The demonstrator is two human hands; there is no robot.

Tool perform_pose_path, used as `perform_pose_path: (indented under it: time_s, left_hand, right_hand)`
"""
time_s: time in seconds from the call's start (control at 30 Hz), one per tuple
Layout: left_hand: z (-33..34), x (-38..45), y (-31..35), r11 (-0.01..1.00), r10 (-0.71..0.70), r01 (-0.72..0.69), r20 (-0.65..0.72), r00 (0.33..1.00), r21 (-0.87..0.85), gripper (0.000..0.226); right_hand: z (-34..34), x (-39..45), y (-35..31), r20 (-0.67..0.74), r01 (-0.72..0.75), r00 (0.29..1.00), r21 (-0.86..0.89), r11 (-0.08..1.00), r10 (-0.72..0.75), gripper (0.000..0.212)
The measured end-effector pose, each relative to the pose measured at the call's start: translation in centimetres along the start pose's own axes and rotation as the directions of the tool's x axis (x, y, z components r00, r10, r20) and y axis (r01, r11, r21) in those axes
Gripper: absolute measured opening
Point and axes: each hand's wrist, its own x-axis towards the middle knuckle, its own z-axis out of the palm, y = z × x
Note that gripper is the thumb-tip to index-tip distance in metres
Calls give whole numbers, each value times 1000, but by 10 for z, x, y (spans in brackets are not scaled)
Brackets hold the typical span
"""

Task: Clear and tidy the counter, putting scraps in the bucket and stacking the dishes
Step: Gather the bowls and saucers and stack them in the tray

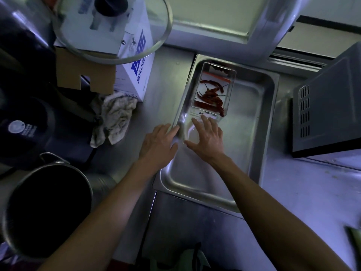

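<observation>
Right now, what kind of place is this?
Most likely a commercial or canteen kitchen prep area. The counter is stainless steel, a large steel tray on it holds a clear container of dried red chillies, and a big stockpot and a glass pot lid sit to the left.

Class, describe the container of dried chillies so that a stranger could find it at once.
Find the large steel tray on the counter. At its far end, just beyond the right hand, lies a small clear container. It alone holds red dried chillies.
</observation>
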Motion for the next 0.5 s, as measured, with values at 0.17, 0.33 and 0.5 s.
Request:
perform_pose_path:
  time_s: [0.17,0.33,0.5]
  left_hand:
    - [-2,-5,5,1000,-20,20,-9,1000,-6,55]
    - [-2,-13,7,999,-43,42,17,999,34,56]
    - [-6,-29,15,998,-48,46,26,999,52,57]
  right_hand:
    - [10,-5,8,26,29,999,-46,999,-27,77]
    - [8,-6,9,52,39,998,-65,997,-35,77]
    - [-3,-21,10,127,49,991,-34,998,-44,73]
